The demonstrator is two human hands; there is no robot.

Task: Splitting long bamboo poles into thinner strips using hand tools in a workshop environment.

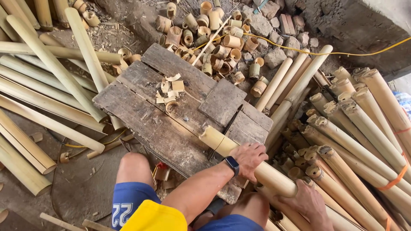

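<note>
left hand [248,156] and right hand [307,201] both gripped one bamboo pole [252,164] across the wooden bench [141,111]; cut rings [214,38] piled up, uncut poles [364,141] stacked beside it.

bamboo pole [239,157] | pale yellow | lying aslant | on wooden bench [180,107]

small dark watch screen [231,163] on left wrist (rectangular, blue-edged), nothing else labelled
</note>
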